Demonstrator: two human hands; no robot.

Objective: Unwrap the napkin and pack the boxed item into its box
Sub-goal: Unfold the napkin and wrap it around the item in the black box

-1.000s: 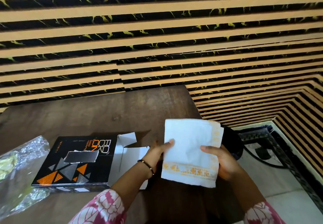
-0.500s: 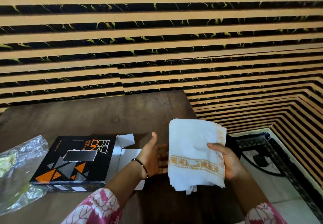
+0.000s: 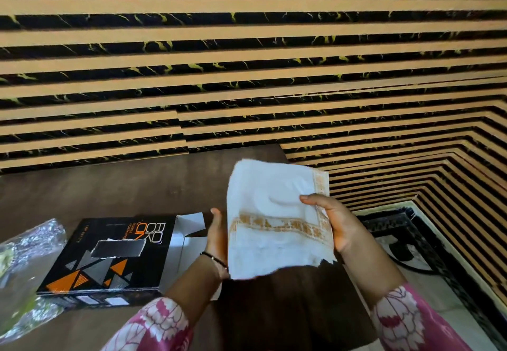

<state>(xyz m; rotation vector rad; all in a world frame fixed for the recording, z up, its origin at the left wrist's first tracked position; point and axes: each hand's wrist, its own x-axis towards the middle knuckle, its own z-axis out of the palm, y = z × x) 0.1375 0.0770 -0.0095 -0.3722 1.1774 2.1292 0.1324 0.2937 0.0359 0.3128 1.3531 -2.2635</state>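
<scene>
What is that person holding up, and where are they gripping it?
A white napkin with a gold border, held above the table. The right hand pinches its right edge; the left hand is at its left edge, though contact there is hidden.

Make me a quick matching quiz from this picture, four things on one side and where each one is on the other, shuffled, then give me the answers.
Things:
1. napkin
2. black and orange box
3. clear plastic wrapper
4. thin black bracelet

Places:
A. far left edge of the table
B. on the left wrist
C. held up in the right hand, with the left hand at its other edge
D. lying flat on the table, white end flaps open

Pairs: 1-C, 2-D, 3-A, 4-B
</scene>
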